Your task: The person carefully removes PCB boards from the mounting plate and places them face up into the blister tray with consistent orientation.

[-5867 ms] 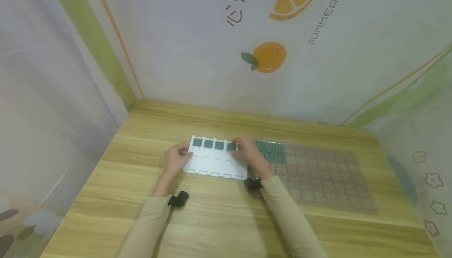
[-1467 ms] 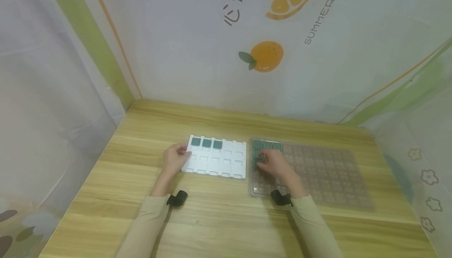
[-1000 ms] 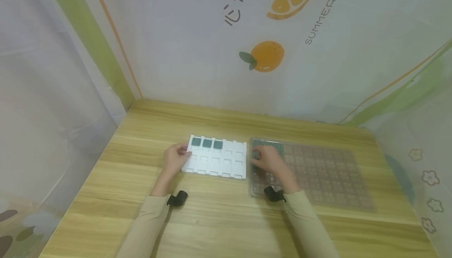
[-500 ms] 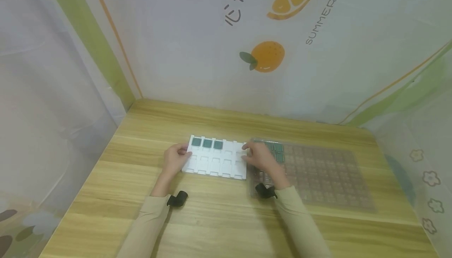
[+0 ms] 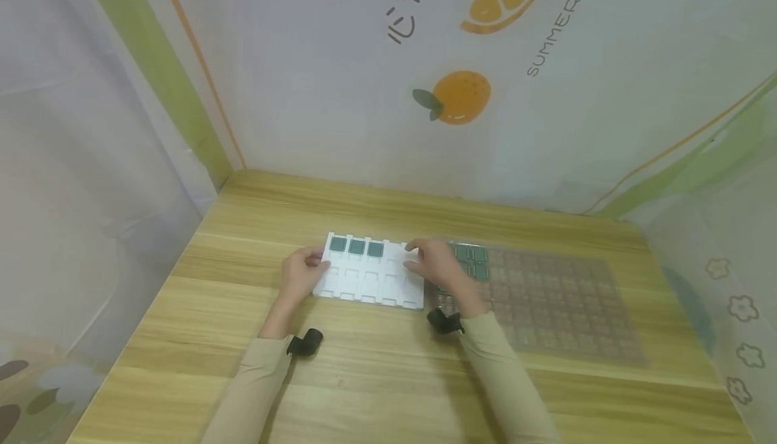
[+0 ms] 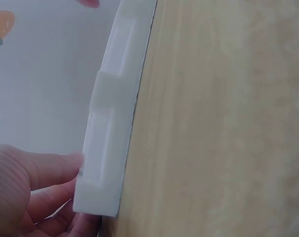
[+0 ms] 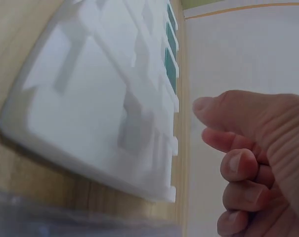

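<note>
A white pocketed tray [image 5: 367,279] lies on the table, with three green square chips [image 5: 357,247] in its far row. My left hand [image 5: 300,274] pinches the tray's left edge; in the left wrist view the hand [image 6: 35,182] has its thumb and fingers at one end of the white tray [image 6: 109,98]. Over the tray's right end hovers my right hand [image 5: 434,262]. Seen from the right wrist, that hand [image 7: 258,153] holds nothing, its thumb and index fingertips apart and its other fingers bent. Several green chips [image 5: 479,255] sit in a clear pocketed tray [image 5: 564,302], partly hidden by the right arm.
The clear tray stretches right from close beside the white one. Both rest on a wooden table [image 5: 370,376]. A printed white curtain [image 5: 340,93] hangs behind the far edge. Black cameras are strapped at the left wrist [image 5: 305,343] and right wrist [image 5: 445,321].
A fourth green chip, at my right fingers 5.9 seconds ago, is gone from the white tray. Since then my right hand has gone to the clear tray and back left. My left hand stays put.
</note>
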A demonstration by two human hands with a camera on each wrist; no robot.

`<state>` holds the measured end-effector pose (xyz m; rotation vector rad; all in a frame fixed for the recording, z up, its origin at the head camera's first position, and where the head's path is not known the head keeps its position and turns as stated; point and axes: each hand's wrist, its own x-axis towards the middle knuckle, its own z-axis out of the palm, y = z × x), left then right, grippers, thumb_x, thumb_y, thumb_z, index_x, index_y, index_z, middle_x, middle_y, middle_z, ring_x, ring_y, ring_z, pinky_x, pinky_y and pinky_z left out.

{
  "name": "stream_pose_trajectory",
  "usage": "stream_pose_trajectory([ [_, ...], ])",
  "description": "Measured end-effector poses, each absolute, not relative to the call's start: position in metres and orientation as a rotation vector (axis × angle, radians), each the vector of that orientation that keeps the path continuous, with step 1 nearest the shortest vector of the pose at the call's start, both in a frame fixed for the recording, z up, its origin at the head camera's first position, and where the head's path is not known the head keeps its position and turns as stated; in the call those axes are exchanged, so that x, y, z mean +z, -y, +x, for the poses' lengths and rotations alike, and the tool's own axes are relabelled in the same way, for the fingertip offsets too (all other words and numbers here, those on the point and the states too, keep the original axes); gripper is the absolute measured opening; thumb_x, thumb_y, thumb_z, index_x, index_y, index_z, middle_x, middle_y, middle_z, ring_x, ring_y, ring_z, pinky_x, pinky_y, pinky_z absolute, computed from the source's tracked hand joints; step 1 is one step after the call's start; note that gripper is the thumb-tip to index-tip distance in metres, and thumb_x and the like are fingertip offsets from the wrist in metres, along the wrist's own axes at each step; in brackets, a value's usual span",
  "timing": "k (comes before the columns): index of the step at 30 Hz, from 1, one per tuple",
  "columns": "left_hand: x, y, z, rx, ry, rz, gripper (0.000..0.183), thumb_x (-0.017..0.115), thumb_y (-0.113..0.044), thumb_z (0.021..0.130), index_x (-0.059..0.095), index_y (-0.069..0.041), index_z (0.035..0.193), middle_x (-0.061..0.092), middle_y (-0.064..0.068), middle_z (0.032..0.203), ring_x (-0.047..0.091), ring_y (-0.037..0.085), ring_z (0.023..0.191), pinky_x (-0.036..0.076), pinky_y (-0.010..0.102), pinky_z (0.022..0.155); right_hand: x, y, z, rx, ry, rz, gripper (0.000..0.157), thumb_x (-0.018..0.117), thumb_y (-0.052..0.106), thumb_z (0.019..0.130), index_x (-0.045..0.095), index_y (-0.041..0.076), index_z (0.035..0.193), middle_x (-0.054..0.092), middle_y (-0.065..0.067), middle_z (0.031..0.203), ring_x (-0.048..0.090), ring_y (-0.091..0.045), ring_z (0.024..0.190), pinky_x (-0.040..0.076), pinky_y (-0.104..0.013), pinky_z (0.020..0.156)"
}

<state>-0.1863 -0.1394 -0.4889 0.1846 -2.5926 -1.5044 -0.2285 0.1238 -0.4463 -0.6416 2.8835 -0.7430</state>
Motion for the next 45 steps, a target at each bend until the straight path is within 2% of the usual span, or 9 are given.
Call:
stream_pose_trajectory([
  [14,-0.489,0.139,-0.187,-1.508,2.601,0.198,0.027,0.067,0.001,0.081,0.064,0.01,0.106,0.066,0.025,0.094,0.064,0.034,0.087,0.054,0.043,0.078,-0.447,-0.098,-0.239,-0.794,-2.831,-0.649,0.027,0.071,0.015,0.082,0.067,0.0,0.105,0.053,-0.002,0.069,0.045,-0.013,0.061,0.038,-0.022,0.052],
  [24,-0.488,0.139,-0.187,-1.527,2.598,0.206,0.028,0.067,0.001,0.081,0.063,0.01,0.107,0.066,0.025,0.094,0.063,0.034,0.087,0.053,0.043,0.078,-0.452,-0.084,-0.246,-0.706,-2.833,-0.651,0.03,0.071,0.017,0.082,0.066,0.002,0.107,0.065,-0.007,0.09,0.055,-0.016,0.073,0.048,-0.027,0.065],
  [31,-0.489,0.139,-0.188,-1.527,2.608,0.202,0.028,0.066,0.001,0.081,0.063,0.011,0.108,0.066,0.025,0.094,0.063,0.034,0.087,0.054,0.043,0.078,-0.452,-0.073,-0.249,-0.691,-2.806,-0.64,0.029,0.071,0.014,0.082,0.066,0.0,0.107,0.067,-0.012,0.103,0.06,-0.021,0.082,0.052,-0.032,0.074],
  [45,-0.49,0.14,-0.188,-1.521,2.604,0.193,0.028,0.067,0.0,0.081,0.063,0.011,0.106,0.066,0.024,0.093,0.063,0.034,0.086,0.054,0.043,0.077,-0.458,-0.063,-0.249,-0.695,-2.804,-0.502,0.032,0.07,0.013,0.083,0.065,0.0,0.112,0.066,-0.013,0.107,0.062,-0.024,0.088,0.053,-0.033,0.078],
])
